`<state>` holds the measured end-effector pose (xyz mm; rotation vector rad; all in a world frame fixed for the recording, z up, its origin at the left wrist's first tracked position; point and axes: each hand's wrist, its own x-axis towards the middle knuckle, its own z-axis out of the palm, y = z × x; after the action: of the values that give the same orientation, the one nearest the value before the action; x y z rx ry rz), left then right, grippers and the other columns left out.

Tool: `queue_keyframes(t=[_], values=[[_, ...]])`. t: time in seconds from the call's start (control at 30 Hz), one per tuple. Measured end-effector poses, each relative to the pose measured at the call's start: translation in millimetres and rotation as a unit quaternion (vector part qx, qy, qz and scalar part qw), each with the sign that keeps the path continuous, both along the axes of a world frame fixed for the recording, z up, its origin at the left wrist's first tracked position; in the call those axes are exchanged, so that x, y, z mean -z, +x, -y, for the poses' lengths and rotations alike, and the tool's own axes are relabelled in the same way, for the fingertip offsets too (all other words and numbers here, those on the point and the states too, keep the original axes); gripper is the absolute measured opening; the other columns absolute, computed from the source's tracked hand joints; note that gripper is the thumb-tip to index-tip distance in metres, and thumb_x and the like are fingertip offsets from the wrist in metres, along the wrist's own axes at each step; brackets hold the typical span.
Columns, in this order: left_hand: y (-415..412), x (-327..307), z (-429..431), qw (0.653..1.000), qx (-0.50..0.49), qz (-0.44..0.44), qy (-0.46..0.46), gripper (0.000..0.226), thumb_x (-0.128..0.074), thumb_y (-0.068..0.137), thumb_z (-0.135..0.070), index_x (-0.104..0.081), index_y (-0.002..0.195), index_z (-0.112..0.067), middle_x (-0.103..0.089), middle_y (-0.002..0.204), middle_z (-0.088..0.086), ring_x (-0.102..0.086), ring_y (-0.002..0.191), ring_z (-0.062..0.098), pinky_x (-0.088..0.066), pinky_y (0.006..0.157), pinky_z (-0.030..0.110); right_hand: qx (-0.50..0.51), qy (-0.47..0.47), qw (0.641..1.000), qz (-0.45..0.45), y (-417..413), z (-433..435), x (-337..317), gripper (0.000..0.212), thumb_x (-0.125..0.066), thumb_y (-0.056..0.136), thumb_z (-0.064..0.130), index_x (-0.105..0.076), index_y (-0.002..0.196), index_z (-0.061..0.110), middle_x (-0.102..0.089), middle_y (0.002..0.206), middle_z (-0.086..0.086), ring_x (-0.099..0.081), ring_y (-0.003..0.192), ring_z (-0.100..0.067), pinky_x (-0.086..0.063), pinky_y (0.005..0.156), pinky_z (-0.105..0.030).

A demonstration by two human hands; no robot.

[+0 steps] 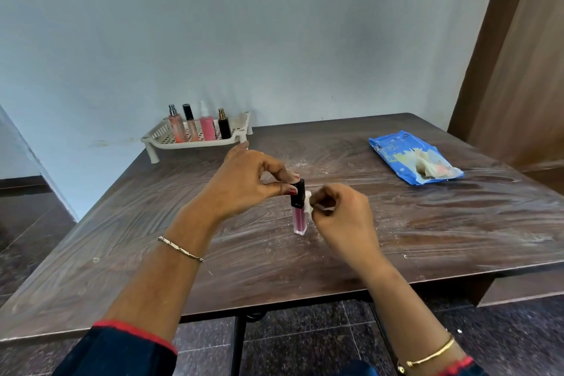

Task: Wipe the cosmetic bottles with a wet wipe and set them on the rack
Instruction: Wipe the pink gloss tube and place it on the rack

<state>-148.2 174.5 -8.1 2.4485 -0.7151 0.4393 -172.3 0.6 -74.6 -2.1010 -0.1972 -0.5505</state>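
A slim pink lip gloss tube with a black cap stands upright on the wooden table. My left hand pinches its black cap between thumb and fingers. My right hand holds a small white wet wipe against the tube's right side, just below the cap. At the table's far left corner stands the cream plastic rack. Several bottles stand in it, among them a peach spray bottle, a pink one and a black one.
A blue pack of wet wipes lies open at the table's right, with a wipe sticking out. White streaks and crumbs cover the tabletop. A blue wall rises behind the table, a brown door stands at the right, and dark floor tiles lie below.
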Motion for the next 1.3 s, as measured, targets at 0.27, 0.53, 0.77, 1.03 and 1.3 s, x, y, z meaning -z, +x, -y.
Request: queue_keyframes(t=[0.27,0.53,0.77,1.03,1.3], values=[[-0.2,2.5,0.2,1.0,-0.006,0.009,0.008,0.014,-0.072,0.076,-0.037,-0.074,0.09,-0.035,-0.072,0.096,-0.02,-0.05,0.08,-0.025,-0.025,0.111,0.045,-0.024,0.101,0.985,0.137,-4.6,-13.9,-2.9,0.024,-0.07,0.078,0.001,-0.064,0.087,0.022,-0.064,0.088,0.009,-0.064,0.084,-0.005,-0.054,0.074,-0.019],[4.5,4.1,2.3,1.0,-0.003,-0.018,-0.01,0.014,-0.072,0.08,-0.028,-0.073,0.094,-0.03,-0.067,0.092,-0.03,-0.055,0.09,-0.02,-0.034,0.109,0.045,-0.014,-0.088,0.995,0.035,-8.8,-2.8,27.6,0.022,-0.07,0.074,0.005,-0.059,0.069,0.023,-0.057,0.075,0.008,-0.058,0.072,-0.012,-0.051,0.066,-0.031],[2.6,5.1,4.0,0.996,0.017,-0.071,-0.042,0.014,-0.073,0.081,-0.019,-0.071,0.091,-0.029,-0.069,0.105,-0.019,-0.06,0.107,-0.002,-0.042,0.105,0.038,-0.02,-0.106,0.994,-0.016,-9.0,2.5,30.7,0.014,-0.069,0.076,0.008,-0.068,0.072,0.022,-0.062,0.076,0.012,-0.059,0.073,-0.004,-0.051,0.068,-0.019],[-2.9,9.9,-4.0,0.993,0.016,-0.083,-0.078,0.015,-0.078,0.074,-0.028,-0.065,0.083,-0.027,-0.067,0.096,-0.014,-0.058,0.1,0.0,-0.036,0.085,0.013,-0.043,-0.099,0.994,-0.038,-11.5,3.9,26.3,0.017,-0.069,0.076,0.012,-0.067,0.075,0.028,-0.067,0.082,0.012,-0.063,0.078,-0.003,-0.054,0.073,-0.023],[0.8,8.8,-19.4,0.993,0.01,-0.097,-0.072,0.012,-0.076,0.077,-0.02,-0.069,0.087,-0.019,-0.071,0.099,-0.013,-0.063,0.097,0.0,-0.041,0.098,0.026,-0.005,0.09,0.994,-0.064,-10.1,8.6,22.3,0.013,-0.075,0.077,0.024,-0.067,0.066,0.022,-0.068,0.063,0.009,-0.065,0.064,-0.002,-0.052,0.061,-0.022]])
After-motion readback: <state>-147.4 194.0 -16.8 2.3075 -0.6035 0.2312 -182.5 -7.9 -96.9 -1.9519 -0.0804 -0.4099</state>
